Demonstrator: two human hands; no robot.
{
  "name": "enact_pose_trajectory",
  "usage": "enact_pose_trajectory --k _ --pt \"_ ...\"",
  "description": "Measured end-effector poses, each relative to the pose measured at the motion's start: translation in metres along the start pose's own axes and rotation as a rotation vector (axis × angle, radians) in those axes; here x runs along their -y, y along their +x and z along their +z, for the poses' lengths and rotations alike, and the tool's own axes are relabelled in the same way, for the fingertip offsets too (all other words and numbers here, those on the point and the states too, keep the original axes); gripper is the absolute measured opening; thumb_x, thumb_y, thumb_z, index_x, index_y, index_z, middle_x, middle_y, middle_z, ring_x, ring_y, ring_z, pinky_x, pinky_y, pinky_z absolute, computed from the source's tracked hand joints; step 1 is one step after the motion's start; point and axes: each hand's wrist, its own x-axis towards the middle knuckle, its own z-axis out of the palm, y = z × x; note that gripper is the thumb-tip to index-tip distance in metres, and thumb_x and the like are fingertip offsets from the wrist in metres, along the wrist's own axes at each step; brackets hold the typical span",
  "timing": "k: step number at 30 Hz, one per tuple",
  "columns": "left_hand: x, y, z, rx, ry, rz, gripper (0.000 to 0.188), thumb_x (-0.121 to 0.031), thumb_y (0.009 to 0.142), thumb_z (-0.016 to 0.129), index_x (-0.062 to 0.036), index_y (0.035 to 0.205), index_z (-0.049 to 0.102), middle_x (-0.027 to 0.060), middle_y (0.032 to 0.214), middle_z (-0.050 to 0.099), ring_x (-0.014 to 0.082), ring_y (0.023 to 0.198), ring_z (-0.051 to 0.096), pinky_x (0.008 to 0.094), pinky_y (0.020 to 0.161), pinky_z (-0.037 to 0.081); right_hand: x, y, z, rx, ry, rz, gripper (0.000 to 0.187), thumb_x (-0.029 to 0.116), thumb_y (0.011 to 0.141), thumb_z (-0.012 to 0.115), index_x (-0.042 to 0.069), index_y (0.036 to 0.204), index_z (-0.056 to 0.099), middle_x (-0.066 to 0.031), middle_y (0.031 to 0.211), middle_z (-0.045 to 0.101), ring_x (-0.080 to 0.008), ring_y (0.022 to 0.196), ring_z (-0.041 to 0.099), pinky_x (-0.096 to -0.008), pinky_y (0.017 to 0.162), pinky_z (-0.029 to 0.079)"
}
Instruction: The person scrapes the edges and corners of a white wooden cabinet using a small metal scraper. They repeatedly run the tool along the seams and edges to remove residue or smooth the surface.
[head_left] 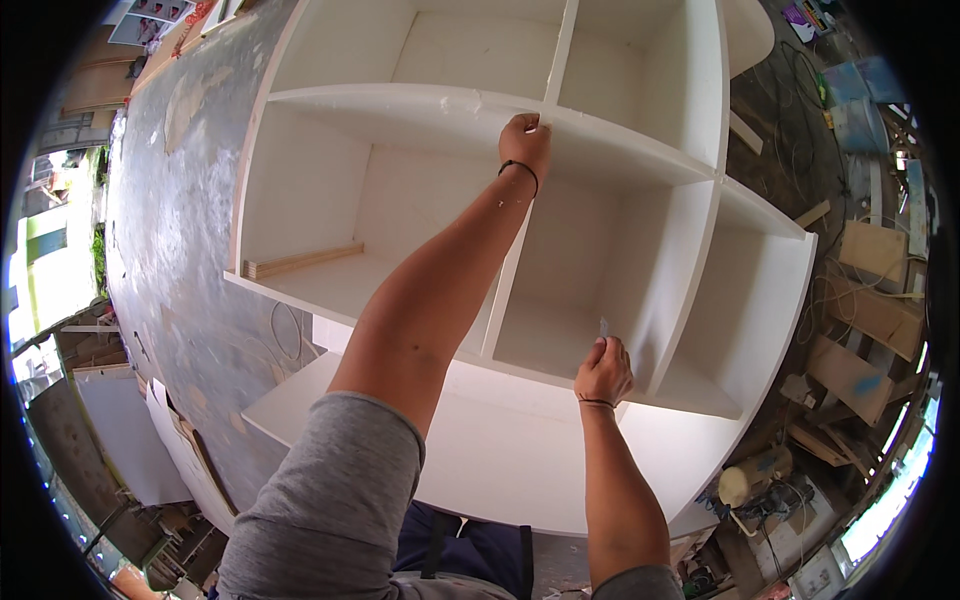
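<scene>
A large white shelf unit (640, 300) with several open compartments fills the middle of the view. My left arm reaches far across it. Up where a shelf edge meets an upright divider, my left hand (524, 145) is closed, its fingers curled; whatever they may hold is hidden. Thin pale shavings (462, 102) cling to the shelf edge just left of that hand. Lower down, in front of a right-hand compartment, my right hand (606, 376) is closed around a small, thin tool with a pale grey blade-like tip (603, 327) pointing up; its handle is inside the fist.
A bundle of thin wooden strips (305, 260) lies in the left compartment. A white panel (560, 440) spans the unit's near side. On the right floor are wooden boards (870, 290), cables and a tan cylindrical machine (755, 477). White sheets (130, 435) lean at the lower left.
</scene>
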Motion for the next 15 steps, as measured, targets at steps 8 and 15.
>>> enact_pose_trajectory --k 8,15 --pt "-0.002 -0.014 -0.050 0.254 0.369 0.694 0.033 -0.008 0.078 0.060 -0.0094 0.110 0.064 0.0120 0.125 0.055 0.0334 0.113 0.053 0.0416 0.095 0.045 0.000 -0.001 0.003 0.007 0.000 -0.011 0.014 0.022 0.092 0.050 0.009 0.092 0.056 -0.0083 0.089 0.064 -0.0304 0.086 0.062 -0.0453 0.070 0.048" --pt "0.097 -0.068 -0.257 -0.781 1.018 0.086 0.075 -0.043 0.080 0.067 -0.0117 0.141 0.035 0.0227 0.149 0.027 0.0348 0.141 0.020 0.0544 0.110 0.018 0.010 -0.003 -0.002 0.018 -0.005 0.068 0.012 0.021 0.093 0.051 0.011 0.095 0.055 -0.0079 0.086 0.064 -0.0292 0.087 0.062 -0.0447 0.070 0.049"
